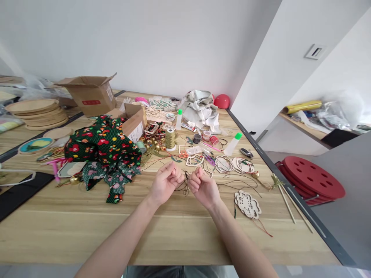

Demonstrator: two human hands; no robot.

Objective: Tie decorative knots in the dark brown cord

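The thin, dark cord (186, 176) bunches into loose, tangled loops.

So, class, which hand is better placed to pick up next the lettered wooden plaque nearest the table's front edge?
Probably the right hand: the lettered wooden plaque lies to its right, while the left hand is farther away. Both hands appear occupied with dark cord, though.

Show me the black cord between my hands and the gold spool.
Black cord (186, 176): head view, on the dark bunched part.
Gold spool (170, 139): head view, on the middle of its winding.
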